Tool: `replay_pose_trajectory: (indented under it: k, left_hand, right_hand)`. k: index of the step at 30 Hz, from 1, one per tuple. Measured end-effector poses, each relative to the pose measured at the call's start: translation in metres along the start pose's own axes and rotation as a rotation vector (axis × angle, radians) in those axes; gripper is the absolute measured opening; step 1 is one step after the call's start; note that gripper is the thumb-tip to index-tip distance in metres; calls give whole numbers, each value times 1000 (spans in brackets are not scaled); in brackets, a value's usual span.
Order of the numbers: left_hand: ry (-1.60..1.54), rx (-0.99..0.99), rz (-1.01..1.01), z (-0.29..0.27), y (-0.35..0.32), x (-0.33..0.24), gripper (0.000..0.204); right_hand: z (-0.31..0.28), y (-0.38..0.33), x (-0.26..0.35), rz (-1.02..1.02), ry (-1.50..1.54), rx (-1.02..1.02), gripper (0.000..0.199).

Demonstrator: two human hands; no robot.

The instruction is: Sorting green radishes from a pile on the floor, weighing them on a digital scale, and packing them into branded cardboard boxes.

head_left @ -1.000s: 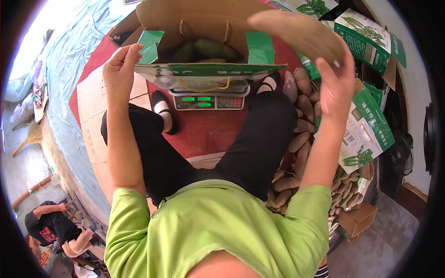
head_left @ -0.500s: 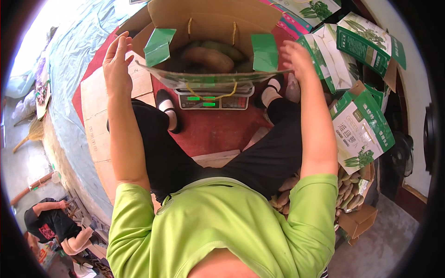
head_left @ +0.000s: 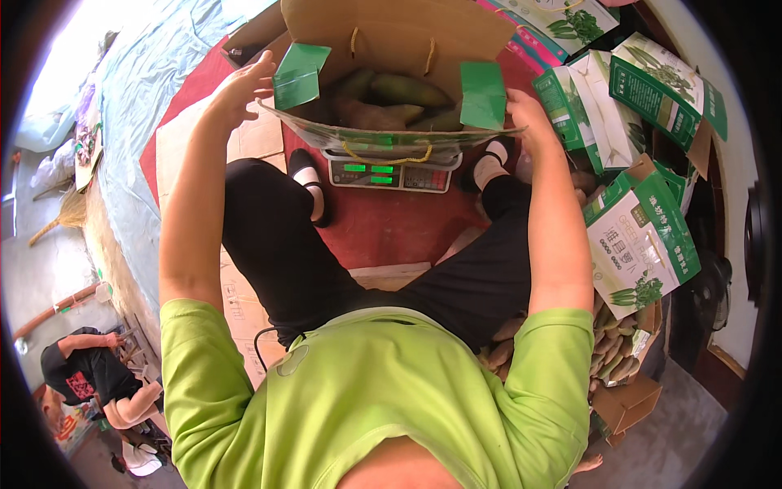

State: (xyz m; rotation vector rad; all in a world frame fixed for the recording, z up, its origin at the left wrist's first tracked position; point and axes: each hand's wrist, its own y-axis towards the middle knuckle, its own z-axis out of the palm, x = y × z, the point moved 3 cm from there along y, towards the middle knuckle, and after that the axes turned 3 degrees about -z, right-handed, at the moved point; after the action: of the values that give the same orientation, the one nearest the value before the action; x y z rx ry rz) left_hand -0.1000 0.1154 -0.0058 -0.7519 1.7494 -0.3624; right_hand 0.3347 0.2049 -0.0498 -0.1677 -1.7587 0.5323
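An open cardboard carton [head_left: 383,33] with yellow rope handles and two folded green flaps stands on a digital scale [head_left: 391,174] between my feet. Inside lie several thick, long green and pinkish-brown roots, like radishes [head_left: 407,88]; the carton's near wall partly hides them. My left hand [head_left: 243,88] is beside the carton's left end, fingers spread and nothing in them. At the opposite end my right hand [head_left: 528,118] has its fingers extended against or just beside the corner by the right green flap [head_left: 483,95]; contact is hard to tell.
Printed green-and-white cartons [head_left: 643,236] are piled on the right. Below them sits a heap of brownish-green roots [head_left: 615,350]. Flattened cardboard [head_left: 248,134] and a pale blue sheet [head_left: 155,106] cover the left floor. Another person [head_left: 94,367] in black sits at lower left, near a broom [head_left: 69,210].
My view has shifted slightly left, so the carton appears further right. My left hand has tilted inward toward its end; my right fingers have come to the right corner. The roots lie differently.
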Motion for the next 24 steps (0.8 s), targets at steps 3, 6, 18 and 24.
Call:
replay_pose_trajectory:
  k: [3,6,18,24]
  left_hand:
    - [66,8,11,6,-2,1,80]
    - [116,8,-50,15,-6,-1,79]
    - [-349,68,47,3,21,44,65]
    - [-600,42,-19,-31,15,65,70]
  right_hand:
    - [4,-2,4,18,-17,-41,45]
    - [-12,22,-17,34,42,7,47]
    - [-5,26,-6,24,8,-26,43]
    - [29,15,48,-46,116,-54,32]
